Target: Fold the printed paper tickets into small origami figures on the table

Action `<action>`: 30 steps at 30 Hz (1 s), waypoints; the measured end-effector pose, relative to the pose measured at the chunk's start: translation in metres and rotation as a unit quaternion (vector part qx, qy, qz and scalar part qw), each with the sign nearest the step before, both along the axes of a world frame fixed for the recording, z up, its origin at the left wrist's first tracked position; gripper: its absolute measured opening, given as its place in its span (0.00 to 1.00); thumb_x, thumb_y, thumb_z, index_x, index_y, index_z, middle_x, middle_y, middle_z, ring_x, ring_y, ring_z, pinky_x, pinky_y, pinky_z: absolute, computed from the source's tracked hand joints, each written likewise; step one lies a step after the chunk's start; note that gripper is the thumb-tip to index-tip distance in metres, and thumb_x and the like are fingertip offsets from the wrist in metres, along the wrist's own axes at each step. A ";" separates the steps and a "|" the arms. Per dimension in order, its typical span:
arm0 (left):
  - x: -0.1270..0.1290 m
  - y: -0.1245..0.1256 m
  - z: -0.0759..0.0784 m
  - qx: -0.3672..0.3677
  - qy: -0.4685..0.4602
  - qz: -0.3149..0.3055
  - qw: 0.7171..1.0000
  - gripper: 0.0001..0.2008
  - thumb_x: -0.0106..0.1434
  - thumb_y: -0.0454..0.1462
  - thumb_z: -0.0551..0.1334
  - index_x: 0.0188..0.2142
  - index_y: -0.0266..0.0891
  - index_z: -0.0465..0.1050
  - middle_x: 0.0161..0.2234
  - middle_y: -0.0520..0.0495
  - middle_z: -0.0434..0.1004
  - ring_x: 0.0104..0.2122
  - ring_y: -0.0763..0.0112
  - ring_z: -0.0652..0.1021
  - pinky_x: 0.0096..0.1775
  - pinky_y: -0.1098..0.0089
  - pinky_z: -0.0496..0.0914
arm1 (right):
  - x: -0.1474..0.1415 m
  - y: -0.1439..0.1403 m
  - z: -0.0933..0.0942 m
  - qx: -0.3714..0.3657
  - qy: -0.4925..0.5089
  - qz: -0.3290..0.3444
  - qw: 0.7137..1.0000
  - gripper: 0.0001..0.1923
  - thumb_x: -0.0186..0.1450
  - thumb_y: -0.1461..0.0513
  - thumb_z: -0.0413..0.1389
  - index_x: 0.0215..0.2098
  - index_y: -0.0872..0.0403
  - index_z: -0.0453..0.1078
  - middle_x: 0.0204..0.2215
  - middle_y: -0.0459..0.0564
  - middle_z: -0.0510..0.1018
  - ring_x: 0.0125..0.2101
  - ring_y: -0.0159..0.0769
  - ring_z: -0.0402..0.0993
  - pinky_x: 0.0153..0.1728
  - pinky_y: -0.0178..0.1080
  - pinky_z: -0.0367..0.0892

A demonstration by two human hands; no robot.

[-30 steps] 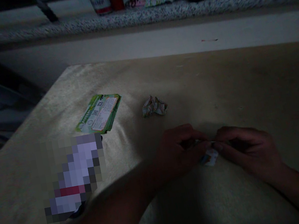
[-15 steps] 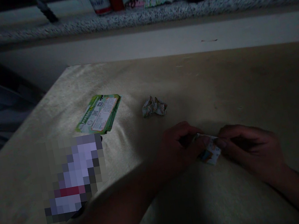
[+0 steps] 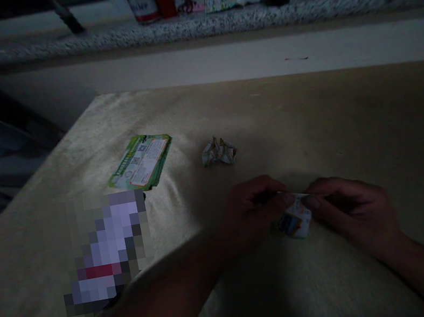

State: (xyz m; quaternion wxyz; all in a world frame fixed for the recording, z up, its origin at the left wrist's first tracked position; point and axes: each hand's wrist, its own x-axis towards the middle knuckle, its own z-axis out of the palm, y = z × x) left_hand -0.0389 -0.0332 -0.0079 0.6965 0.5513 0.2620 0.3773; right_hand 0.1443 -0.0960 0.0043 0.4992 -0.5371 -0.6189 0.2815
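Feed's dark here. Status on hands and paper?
Left hand and right hand both pinching small folded paper over table. Crumpled paper and leaflets lie apart.

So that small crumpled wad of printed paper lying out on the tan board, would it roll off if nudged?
Probably not far: the small crumpled wad of printed paper looks lumpy and angular, so it would likely skid or tumble once on the tan board. It seems very light. Its creases suggest it would squash easily when pinched.
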 end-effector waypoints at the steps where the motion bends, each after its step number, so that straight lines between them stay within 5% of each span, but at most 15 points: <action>1: 0.000 0.000 0.000 -0.003 0.000 0.001 1.000 0.08 0.62 0.38 0.67 0.30 0.34 0.75 0.23 0.54 0.70 0.24 0.81 0.69 0.28 0.79 0.64 | 0.000 0.000 0.000 0.000 0.004 -0.001 1.000 0.05 0.60 0.68 0.62 0.30 0.51 0.77 0.22 0.43 0.80 0.21 0.27 0.75 0.23 0.26 0.70; 23: 0.000 -0.001 0.002 0.035 0.054 0.029 0.998 0.11 0.61 0.43 0.66 0.32 0.35 0.72 0.24 0.53 0.69 0.23 0.78 0.69 0.26 0.77 0.64 | 0.000 -0.003 0.002 0.025 0.013 -0.008 1.000 0.08 0.61 0.70 0.61 0.31 0.50 0.75 0.23 0.43 0.79 0.22 0.28 0.75 0.23 0.29 0.70; 30: -0.002 -0.001 0.005 0.134 0.098 0.032 0.986 0.10 0.60 0.41 0.66 0.31 0.35 0.74 0.26 0.50 0.71 0.25 0.77 0.70 0.27 0.75 0.63 | 0.004 -0.004 -0.004 0.022 -0.003 0.015 1.000 0.06 0.61 0.69 0.61 0.32 0.51 0.74 0.25 0.45 0.79 0.24 0.31 0.75 0.24 0.32 0.70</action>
